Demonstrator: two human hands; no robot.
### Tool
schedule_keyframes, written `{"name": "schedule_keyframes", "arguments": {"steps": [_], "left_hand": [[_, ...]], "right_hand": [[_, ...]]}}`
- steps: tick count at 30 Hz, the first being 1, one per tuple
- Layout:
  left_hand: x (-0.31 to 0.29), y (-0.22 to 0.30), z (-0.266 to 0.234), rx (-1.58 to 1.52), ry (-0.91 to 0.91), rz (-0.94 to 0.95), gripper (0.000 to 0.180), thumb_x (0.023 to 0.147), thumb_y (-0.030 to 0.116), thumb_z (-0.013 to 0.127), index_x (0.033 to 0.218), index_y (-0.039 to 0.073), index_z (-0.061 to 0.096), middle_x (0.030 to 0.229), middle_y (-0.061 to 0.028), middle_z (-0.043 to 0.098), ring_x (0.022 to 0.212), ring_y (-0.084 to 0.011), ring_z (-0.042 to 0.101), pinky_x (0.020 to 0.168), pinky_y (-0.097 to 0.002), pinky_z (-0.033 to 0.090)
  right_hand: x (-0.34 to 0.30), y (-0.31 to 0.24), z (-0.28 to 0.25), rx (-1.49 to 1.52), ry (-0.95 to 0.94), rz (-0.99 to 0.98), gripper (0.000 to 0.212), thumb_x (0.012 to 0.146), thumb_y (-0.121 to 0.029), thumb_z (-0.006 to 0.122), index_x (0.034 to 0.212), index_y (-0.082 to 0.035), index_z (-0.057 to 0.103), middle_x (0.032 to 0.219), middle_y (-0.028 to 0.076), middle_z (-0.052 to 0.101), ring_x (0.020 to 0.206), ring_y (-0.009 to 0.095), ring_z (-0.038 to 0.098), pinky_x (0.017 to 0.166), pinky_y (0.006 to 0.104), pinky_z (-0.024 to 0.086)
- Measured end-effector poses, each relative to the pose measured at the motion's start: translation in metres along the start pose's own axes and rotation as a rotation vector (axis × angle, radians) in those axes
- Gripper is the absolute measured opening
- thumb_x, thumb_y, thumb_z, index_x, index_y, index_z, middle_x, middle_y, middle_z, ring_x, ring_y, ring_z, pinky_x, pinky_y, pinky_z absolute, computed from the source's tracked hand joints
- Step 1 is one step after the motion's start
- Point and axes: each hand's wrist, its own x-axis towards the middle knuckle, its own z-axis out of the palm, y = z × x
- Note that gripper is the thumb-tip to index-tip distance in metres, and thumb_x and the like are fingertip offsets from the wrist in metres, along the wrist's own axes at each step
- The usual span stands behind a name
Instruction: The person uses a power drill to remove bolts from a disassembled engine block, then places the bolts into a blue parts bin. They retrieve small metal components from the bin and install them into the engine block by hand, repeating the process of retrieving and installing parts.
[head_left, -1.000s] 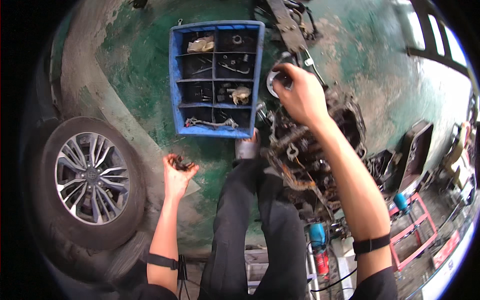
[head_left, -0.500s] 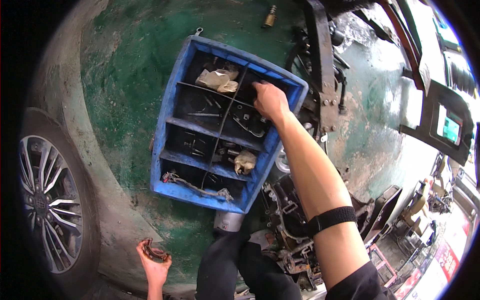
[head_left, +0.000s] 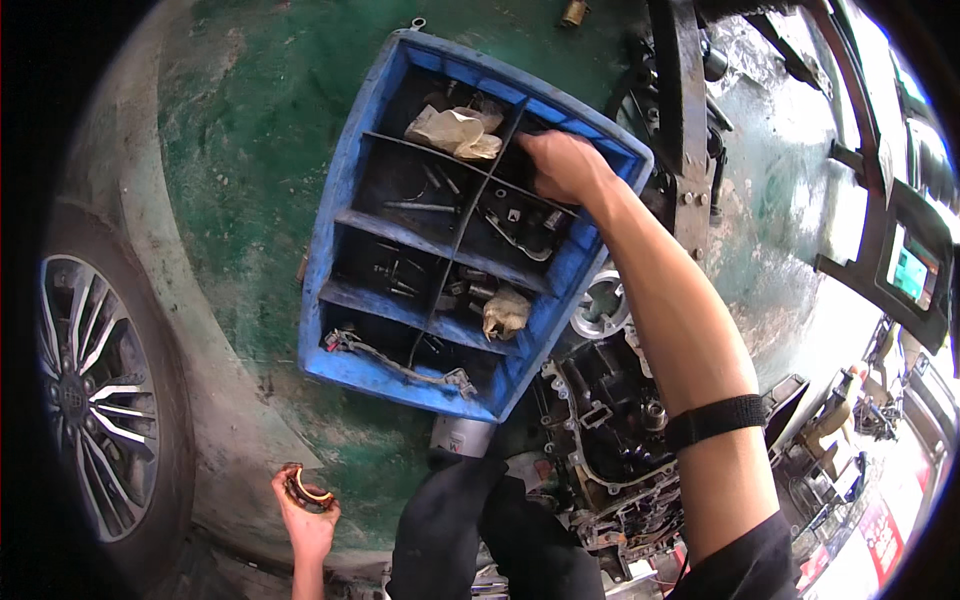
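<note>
My left hand [head_left: 305,525] is low at the left, its fingers curled round dark, oily half-rings that look like bearing shells [head_left: 318,496]. The inner face of one catches the light. My right hand [head_left: 568,166] reaches into the far right compartment of a blue divided crate [head_left: 322,250]. Its fingertips are hidden down in that dark compartment, so whether they grip anything does not show. Left of it, a crumpled pale wrapper [head_left: 455,130] lies in the neighbouring compartment. Small metal parts [head_left: 515,235] sit in the compartment just nearer.
A car wheel [head_left: 100,400] stands at the left. Right of the crate are a dark metal frame [head_left: 690,150] and an engine casting [head_left: 610,410]. A grey cylinder [head_left: 462,436] is at the crate's near edge. A brass-coloured part [head_left: 573,13] lies on the far floor.
The view has shifted, so the crate's far end and my right arm appear further right and up. My left hand has turned slightly, showing the shell's bright inner face.
</note>
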Motion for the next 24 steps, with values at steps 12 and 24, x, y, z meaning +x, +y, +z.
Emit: {"name": "schedule_keyframes", "arguments": {"steps": [12,24], "left_hand": [[0.005,0.015,0.001,-0.233,-0.034,0.035,0.079,0.058,-0.019,0.059,0.127,0.009,0.032,0.128,-0.0070,0.042,0.083,-0.0147,0.055,0.068,-0.0272,0.048],[-0.009,0.081,0.026,-0.287,-0.203,0.261,0.100,0.060,-0.025,0.052,0.145,0.016,0.019,0.133,-0.0101,0.038,0.082,-0.0175,0.059,0.064,-0.0266,0.049]], "right_hand": [[-0.003,0.000,0.010,-0.115,0.037,0.113,0.014,0.070,-0.017,0.065,0.077,-0.006,0.070,0.083,0.017,0.069,0.080,0.033,0.068,0.071,0.0407,0.055],[-0.020,0.003,0.020,-0.153,0.151,0.214,0.014,0.070,-0.017,0.069,0.077,-0.005,0.069,0.078,0.017,0.068,0.077,0.032,0.068,0.069,0.0404,0.055]]}}
